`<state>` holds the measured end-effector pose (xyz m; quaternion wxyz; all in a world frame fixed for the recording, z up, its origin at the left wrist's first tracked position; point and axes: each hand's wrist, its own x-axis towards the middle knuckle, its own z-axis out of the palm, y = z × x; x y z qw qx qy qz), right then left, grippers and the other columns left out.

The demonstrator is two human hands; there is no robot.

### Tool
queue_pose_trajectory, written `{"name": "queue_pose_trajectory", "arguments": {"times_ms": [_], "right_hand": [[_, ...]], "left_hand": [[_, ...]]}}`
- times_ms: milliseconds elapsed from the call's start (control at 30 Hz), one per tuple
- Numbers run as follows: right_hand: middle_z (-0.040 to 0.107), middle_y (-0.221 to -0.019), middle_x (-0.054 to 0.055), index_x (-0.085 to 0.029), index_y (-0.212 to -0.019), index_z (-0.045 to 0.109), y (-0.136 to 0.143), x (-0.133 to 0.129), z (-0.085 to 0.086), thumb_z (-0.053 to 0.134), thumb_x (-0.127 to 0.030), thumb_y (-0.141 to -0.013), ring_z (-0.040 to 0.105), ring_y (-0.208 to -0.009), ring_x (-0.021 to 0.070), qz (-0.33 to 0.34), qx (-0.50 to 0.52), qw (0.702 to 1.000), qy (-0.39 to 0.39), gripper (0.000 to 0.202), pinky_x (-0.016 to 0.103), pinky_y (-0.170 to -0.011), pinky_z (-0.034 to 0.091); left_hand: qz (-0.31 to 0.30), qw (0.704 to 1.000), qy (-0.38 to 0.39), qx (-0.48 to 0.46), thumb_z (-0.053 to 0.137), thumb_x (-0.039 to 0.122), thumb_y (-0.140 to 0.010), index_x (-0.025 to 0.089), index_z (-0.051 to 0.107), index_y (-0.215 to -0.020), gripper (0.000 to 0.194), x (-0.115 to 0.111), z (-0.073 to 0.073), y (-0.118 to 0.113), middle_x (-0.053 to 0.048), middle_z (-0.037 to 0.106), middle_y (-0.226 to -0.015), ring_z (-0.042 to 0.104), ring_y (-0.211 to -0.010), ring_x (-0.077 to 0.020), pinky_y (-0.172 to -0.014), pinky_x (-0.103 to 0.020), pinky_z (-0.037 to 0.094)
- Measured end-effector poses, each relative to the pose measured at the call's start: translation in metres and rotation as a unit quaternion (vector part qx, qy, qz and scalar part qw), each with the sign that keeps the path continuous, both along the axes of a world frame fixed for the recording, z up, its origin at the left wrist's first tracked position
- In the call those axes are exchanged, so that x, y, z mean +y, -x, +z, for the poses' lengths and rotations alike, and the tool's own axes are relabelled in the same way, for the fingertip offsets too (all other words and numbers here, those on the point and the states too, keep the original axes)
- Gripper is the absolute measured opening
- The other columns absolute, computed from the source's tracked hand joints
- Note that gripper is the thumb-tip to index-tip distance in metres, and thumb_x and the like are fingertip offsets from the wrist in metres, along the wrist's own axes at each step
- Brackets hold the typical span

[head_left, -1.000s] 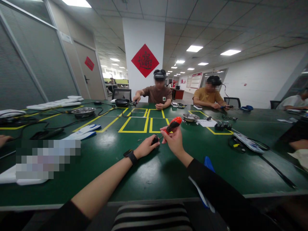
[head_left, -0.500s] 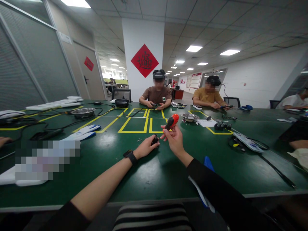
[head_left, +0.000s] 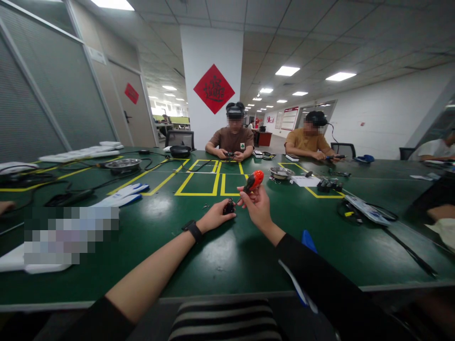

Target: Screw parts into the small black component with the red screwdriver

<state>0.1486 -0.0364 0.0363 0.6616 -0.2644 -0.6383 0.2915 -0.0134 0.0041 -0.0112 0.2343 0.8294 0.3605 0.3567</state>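
Note:
My left hand [head_left: 215, 216] rests on the green table, its fingers closed round a small black part [head_left: 229, 206] that stands at the fingertips. To the right, my right hand [head_left: 257, 204] is raised above the table and grips a red and black screwdriver [head_left: 254, 181]. The handle tilts up and to the right, and the thin shaft points down and left toward the black part. Whether the tip touches the part cannot be made out. Some tiny pieces [head_left: 205, 206] lie just left of my left hand.
A metal bowl [head_left: 281, 173] and several black parts [head_left: 330, 185] are at the back right. Gloves [head_left: 124, 195], another bowl [head_left: 123, 165] and cables lie left. A blue object [head_left: 309, 241] is beside my right sleeve. Two people [head_left: 231, 137] sit across the table.
The screwdriver has tilted a little, its handle shifting slightly down, and its shaft now shows near the black part. My left hand has hardly moved.

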Motion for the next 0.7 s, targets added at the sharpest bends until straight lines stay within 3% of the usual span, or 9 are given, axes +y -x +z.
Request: {"name": "queue_pose_trajectory", "arguments": {"times_ms": [400, 700], "right_hand": [[0.065, -0.096, 0.003, -0.022, -0.095, 0.047, -0.0001, -0.0011, 0.0003, 0.059, -0.031, -0.077, 0.059, -0.052, 0.008, -0.011, 0.005, 1.0, -0.005, 0.024, 0.02, -0.045, 0.047], [0.064, -0.096, 0.003, -0.022, -0.095, 0.047, -0.0005, -0.0015, 0.0013, 0.059, -0.032, -0.077, 0.058, -0.052, 0.0078, -0.006, 0.01, 1.0, -0.006, 0.024, 0.02, -0.044, 0.047]], "left_hand": [[0.009, 1.0, 0.008, 0.0, 0.059, 0.037, -0.075, 0.015, 0.055, -0.098, 0.032, 0.0003, 0.0001, 0.0001, -0.004, 0.063, -0.09, 0.057, -0.077, -0.0167, -0.072, -0.029, 0.045], [0.005, 0.999, 0.04, -0.011, 0.051, 0.032, -0.079, 0.016, 0.055, -0.102, 0.028, -0.0013, 0.0047, -0.001, -0.005, 0.062, -0.097, 0.055, -0.087, -0.0185, -0.084, -0.033, 0.043]]}}
